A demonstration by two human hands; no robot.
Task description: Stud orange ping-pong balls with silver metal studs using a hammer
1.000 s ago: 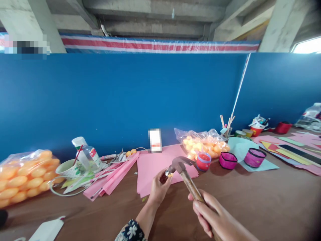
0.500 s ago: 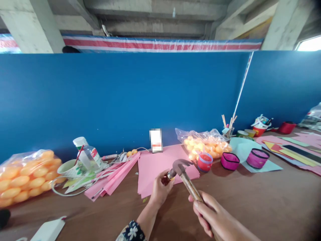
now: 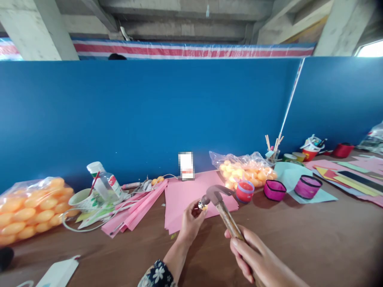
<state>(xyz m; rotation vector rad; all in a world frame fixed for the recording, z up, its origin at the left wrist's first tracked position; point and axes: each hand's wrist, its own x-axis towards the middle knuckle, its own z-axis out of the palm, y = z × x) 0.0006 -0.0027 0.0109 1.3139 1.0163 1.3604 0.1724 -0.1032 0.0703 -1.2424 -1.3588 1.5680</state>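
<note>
My left hand [image 3: 192,223] pinches a small shiny piece with a yellowish spot [image 3: 202,206] between thumb and fingers, just above the pink paper's front edge. Its exact kind is too small to make out. In my right hand [image 3: 249,253] is a claw hammer [image 3: 226,217], gripped by its wooden handle. The hammer's striking face is right by the small piece at my left fingertips; whether they touch I cannot tell. Pink paper sheets [image 3: 191,191] lie flat behind both hands.
Bags of orange balls [image 3: 32,211] stand left and at the back right. A cup [image 3: 80,199], a plastic bottle [image 3: 109,185] and a looping cable are on the left. Red and magenta fabric rings [image 3: 274,190] sit to the right. A blue partition [image 3: 191,103] closes the back.
The hammer head has lifted slightly off the small piece. Both hands keep their grip. A dark rounded shape above the partition has shifted right.
</note>
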